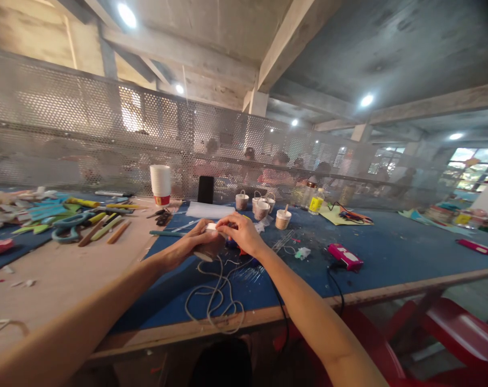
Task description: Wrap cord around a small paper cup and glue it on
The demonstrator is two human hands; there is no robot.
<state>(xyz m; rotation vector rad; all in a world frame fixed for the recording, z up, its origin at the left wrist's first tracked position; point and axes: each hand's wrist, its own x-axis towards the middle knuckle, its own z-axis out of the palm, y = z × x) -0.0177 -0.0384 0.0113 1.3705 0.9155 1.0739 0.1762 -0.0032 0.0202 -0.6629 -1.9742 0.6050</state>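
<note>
My left hand (191, 243) is wrapped around a small paper cup (210, 248) held on its side above the blue table top (389, 247). My right hand (242, 232) pinches at the cup's rim, fingers pressed together on it. A loose white cord (217, 295) trails from the cup down toward the table's front edge. Several finished small cups with cord handles (260, 207) stand just behind my hands.
A stack of white cups (160, 183), a black phone (206, 189), a pink glue gun (346, 256) with black cable, and scissors and sticks (78, 223) at the left lie about. A perforated metal screen (86, 134) backs the table; people sit beyond it. Red chairs (449, 333) stand at the right.
</note>
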